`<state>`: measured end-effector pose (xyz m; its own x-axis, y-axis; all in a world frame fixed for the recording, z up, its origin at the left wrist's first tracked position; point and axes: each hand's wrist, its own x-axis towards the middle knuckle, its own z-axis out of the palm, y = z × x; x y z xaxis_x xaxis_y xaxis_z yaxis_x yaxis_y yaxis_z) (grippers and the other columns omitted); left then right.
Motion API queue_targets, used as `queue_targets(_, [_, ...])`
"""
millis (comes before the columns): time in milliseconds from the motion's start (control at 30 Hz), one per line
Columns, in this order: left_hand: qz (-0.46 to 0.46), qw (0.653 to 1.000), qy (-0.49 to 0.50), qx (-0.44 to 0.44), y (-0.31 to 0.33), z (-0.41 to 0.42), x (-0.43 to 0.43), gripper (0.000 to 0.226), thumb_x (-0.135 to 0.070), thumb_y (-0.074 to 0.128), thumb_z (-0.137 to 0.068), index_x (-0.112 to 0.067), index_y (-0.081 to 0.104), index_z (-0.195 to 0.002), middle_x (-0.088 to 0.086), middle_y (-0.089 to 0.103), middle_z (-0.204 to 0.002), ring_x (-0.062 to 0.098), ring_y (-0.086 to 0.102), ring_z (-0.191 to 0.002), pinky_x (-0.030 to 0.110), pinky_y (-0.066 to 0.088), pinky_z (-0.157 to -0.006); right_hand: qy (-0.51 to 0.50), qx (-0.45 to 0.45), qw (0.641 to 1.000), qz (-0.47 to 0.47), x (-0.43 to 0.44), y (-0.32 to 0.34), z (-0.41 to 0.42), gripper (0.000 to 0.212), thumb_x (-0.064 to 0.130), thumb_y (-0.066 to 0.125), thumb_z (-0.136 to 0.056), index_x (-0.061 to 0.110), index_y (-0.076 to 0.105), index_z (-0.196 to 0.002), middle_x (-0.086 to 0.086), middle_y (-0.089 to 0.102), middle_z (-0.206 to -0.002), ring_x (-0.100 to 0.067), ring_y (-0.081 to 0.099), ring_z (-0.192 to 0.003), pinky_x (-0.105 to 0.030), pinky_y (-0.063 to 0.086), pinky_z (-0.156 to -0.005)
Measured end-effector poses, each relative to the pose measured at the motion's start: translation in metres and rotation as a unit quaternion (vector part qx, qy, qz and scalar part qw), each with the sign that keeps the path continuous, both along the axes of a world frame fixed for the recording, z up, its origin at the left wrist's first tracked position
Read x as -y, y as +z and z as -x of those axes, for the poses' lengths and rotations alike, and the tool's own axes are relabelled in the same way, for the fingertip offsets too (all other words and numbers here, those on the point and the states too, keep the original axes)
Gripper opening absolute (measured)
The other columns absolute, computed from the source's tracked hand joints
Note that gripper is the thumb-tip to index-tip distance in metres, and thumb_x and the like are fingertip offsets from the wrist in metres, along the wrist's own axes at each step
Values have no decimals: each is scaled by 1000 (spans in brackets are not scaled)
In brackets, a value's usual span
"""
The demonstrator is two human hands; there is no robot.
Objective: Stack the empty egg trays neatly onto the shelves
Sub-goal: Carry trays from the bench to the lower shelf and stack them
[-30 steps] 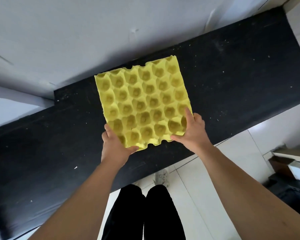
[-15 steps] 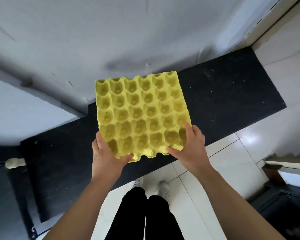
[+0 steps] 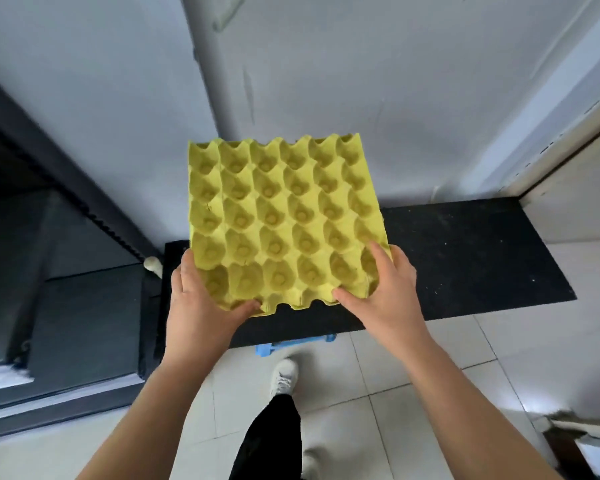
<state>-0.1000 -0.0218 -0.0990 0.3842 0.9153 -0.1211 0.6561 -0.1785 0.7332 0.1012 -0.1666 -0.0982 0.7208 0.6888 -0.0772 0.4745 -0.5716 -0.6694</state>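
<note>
A yellow empty egg tray (image 3: 281,216) is held up in front of me, tilted with its far edge raised toward the grey wall. My left hand (image 3: 196,306) grips its near left corner, thumb over the front edge. My right hand (image 3: 383,292) grips the near right corner, thumb on the front edge and a finger laid across a cup. The tray hangs above the left end of a black shelf surface (image 3: 465,258).
A grey wall (image 3: 361,81) rises behind the shelf. A dark shelving frame (image 3: 66,174) with lower dark boards stands at the left. Under the black shelf a blue object (image 3: 291,344) shows. My leg and white shoe (image 3: 284,375) are on the pale tiled floor.
The view has shifted back and left, so the black shelf now sits lower and to the right. The tray has lifted off the shelf, still gripped by both hands.
</note>
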Motion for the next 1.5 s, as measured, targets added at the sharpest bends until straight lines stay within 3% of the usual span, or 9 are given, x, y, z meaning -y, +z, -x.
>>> queue_targets(167, [-42, 998, 31, 44, 42, 76, 31, 104, -29, 91, -59, -28, 28, -142, -4, 41, -130, 4, 39, -111, 34, 42, -89, 43, 27, 998, -31, 14, 44, 64, 89, 45, 78, -71, 28, 31, -145, -3, 19, -152, -18, 12, -140, -36, 25, -110])
queue_targets(300, [-75, 994, 58, 61, 72, 128, 38, 110, -33, 90, -60, -27, 23, -147, -4, 40, -136, 9, 37, -124, 35, 41, -95, 69, 50, 994, -73, 12, 75, 110, 88, 44, 79, -70, 29, 34, -144, 0, 22, -150, -14, 14, -137, -29, 23, -106])
queue_targets(567, [-108, 983, 100, 111, 120, 246, 30, 117, -36, 90, -63, -27, 16, -153, -9, 33, -146, 8, 35, -131, 23, 33, -96, 102, 63, 983, -141, -15, 124, 217, 89, 52, 74, -63, 31, 38, -141, 0, 36, -140, -18, 25, -133, -29, 28, -103])
queue_targets(767, [-138, 979, 111, 100, 145, 360, 4, 119, -40, 88, -64, -24, 12, -154, -8, 28, -153, 9, 28, -138, 20, 25, -102, 108, 30, 976, -185, -48, 138, 326, 86, 43, 81, -65, 30, 41, -140, 0, 29, -145, -14, 22, -138, -23, 22, -104])
queue_targets(900, [-149, 974, 141, 91, 149, 430, -12, 118, -40, 89, -62, -23, 16, -153, -6, 32, -153, 12, 32, -138, 27, 31, -109, 125, 19, 970, -207, -73, 136, 394, 86, 45, 80, -64, 27, 43, -140, -1, 28, -145, -14, 22, -139, -24, 21, -106])
queue_targets(1033, [-138, 968, 177, 108, 152, 479, -30, 113, -38, 91, -59, -27, 22, -148, -6, 41, -146, 15, 44, -129, 32, 41, -102, 143, 32, 963, -226, -101, 138, 438, 85, 45, 79, -66, 22, 44, -139, -4, 25, -148, -16, 18, -141, -23, 18, -107])
queue_targets(1200, [-140, 960, 206, 125, 156, 515, -62, 112, -34, 92, -59, -22, 24, -146, -3, 43, -145, 17, 47, -127, 33, 41, -103, 171, 67, 954, -238, -148, 143, 471, 82, 48, 78, -70, 18, 45, -139, -9, 25, -150, -23, 18, -141, -40, 28, -111])
queue_targets(1367, [-124, 957, 220, 142, 153, 535, -99, 112, -40, 93, -56, -25, 26, -146, -5, 49, -135, 19, 56, -119, 44, 46, -103, 196, 93, 946, -239, -192, 140, 488, 76, 52, 72, -76, 17, 47, -138, -13, 20, -153, -23, 14, -141, -46, 27, -113])
queue_targets(1500, [-102, 957, 219, 162, 149, 545, -123, 115, -50, 90, -51, -28, 29, -147, -10, 51, -129, 16, 56, -117, 43, 46, -104, 211, 112, 940, -244, -215, 129, 495, 73, 53, 72, -75, 16, 50, -134, -16, 22, -151, -29, 15, -141, -51, 28, -112])
